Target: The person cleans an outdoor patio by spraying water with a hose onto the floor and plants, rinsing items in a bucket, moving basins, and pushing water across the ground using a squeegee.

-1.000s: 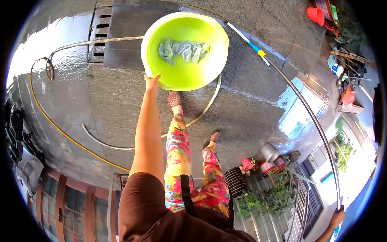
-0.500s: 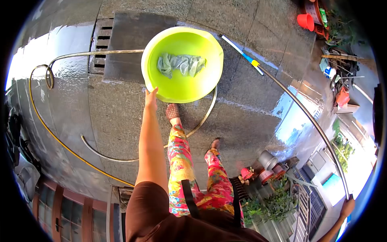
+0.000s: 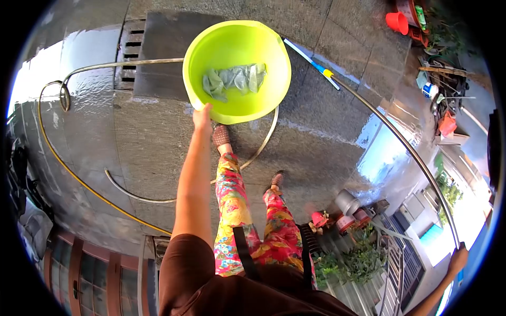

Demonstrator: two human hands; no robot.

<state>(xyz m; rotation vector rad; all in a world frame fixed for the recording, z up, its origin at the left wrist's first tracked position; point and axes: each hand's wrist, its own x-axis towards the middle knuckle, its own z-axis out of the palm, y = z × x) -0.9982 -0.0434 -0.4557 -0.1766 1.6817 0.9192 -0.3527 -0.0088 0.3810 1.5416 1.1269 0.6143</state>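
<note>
My left hand (image 3: 202, 116) grips the near rim of a large lime-green basin (image 3: 240, 105), its thumb over the edge. Inside the basin lies a crumpled greyish cloth or plastic piece (image 3: 235, 80). Far to the right, my right hand (image 3: 458, 259) is wrapped round the end of a long pole (image 3: 403, 141). The pole reaches across to a blue, yellow and white squeegee-like head (image 3: 313, 64) on the paving, just right of the basin.
A hose (image 3: 79, 183) loops over the wet paving at the left and under the basin. A drain grate (image 3: 130, 55) is at the upper left. Potted plants (image 3: 363, 258) and steps lie at the lower right, a red bucket (image 3: 397, 23) at the upper right.
The basin, still in my left hand, sits slightly lower and further left than a second ago, and looks more tilted. The pole head has shifted left in view. Both hands keep their grip.
</note>
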